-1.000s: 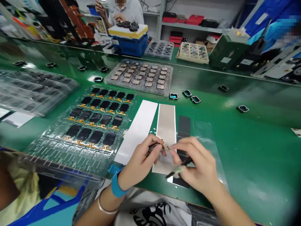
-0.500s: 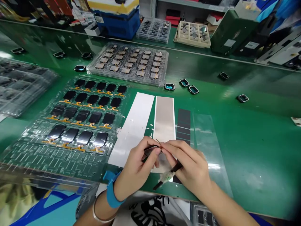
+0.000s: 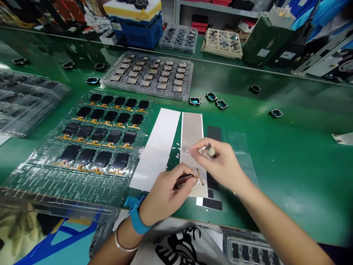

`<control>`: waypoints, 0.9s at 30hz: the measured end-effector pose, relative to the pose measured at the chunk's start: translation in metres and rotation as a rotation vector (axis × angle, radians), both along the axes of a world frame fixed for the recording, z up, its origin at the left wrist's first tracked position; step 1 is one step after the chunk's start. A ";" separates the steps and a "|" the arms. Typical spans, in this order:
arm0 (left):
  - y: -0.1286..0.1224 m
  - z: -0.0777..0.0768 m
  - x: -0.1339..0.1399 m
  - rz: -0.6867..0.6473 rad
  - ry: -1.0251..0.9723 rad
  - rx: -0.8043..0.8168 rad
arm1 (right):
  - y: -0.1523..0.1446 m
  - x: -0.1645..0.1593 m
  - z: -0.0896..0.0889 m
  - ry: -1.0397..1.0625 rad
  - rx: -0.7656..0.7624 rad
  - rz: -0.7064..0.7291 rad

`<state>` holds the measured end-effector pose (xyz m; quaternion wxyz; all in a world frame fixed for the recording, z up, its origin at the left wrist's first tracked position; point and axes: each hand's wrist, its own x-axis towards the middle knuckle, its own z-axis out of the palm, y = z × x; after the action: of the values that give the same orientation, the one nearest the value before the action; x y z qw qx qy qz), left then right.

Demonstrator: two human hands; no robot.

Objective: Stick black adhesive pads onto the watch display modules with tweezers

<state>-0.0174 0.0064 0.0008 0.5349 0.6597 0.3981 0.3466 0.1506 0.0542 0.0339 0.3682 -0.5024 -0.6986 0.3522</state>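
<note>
My left hand point(image 3: 168, 193) is closed around a small dark display screen point(image 3: 184, 179), mostly hidden by my fingers. From it an orange-gold flex cable point(image 3: 200, 178) sticks out past my fingertips, over the beige strip sheet point(image 3: 192, 129). Up and to the right, my right hand point(image 3: 217, 158) is closed, with a dark, tape-wrapped stick tool point(image 3: 210, 151) tucked in it. A tiny whitish piece point(image 3: 188, 150) shows at its pinched fingertips, too small to name. Beside the beige sheet lie a white strip sheet point(image 3: 161, 136) and black strips point(image 3: 214, 133).
To the left, a clear plastic tray point(image 3: 91, 184) holds rows of black screens. Behind it stands another tray point(image 3: 149, 73) of silvery parts. Several watch frames point(image 3: 221, 104) lie along the back, and a clear sheet point(image 3: 237, 143) lies right of the black strips.
My right hand has moved up and away from the left, off the flex cable. The tool has turned with it. My left hand still holds the screen, now slightly lower and to the right.
</note>
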 end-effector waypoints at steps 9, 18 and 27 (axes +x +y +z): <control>-0.003 0.002 -0.002 -0.069 -0.141 -0.027 | 0.031 -0.026 -0.015 -0.059 -0.215 0.168; -0.005 -0.002 -0.002 0.139 -0.356 -0.257 | -0.013 -0.002 -0.016 0.399 -0.482 0.128; -0.004 -0.007 -0.001 0.140 -0.317 -0.219 | -0.016 0.000 -0.017 0.558 -0.581 0.138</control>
<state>-0.0183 0.0029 -0.0061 0.6340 0.5058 0.3891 0.4369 0.1509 0.0382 0.0165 0.3620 -0.4227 -0.4751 0.6816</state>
